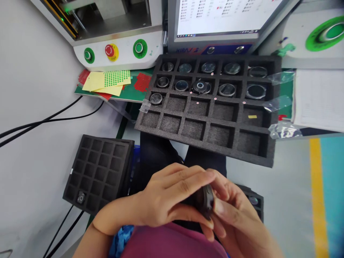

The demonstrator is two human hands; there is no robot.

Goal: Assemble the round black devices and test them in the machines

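Close to my body, a dark round watch case point(206, 202) stands on edge between my two hands. My left hand point(172, 193) has its fingers wrapped round the far side and bottom of it. The thumb and fingers of my right hand point(233, 211) pinch its right edge. Part of the case is hidden behind my fingers. Beyond my hands lies a black foam tray point(204, 139) with round watch cases in its upper compartments. One watch case point(200, 86) there lies with its back up, overlapping another piece.
A smaller foam tray point(103, 147) at left holds one small square part point(81, 197). Another tray point(259, 197) is partly hidden at right. Behind are a monitor point(215, 21), a button panel point(118, 53), sticker sheets point(107, 82) and papers point(319, 96). Black cables point(51, 120) hang left.
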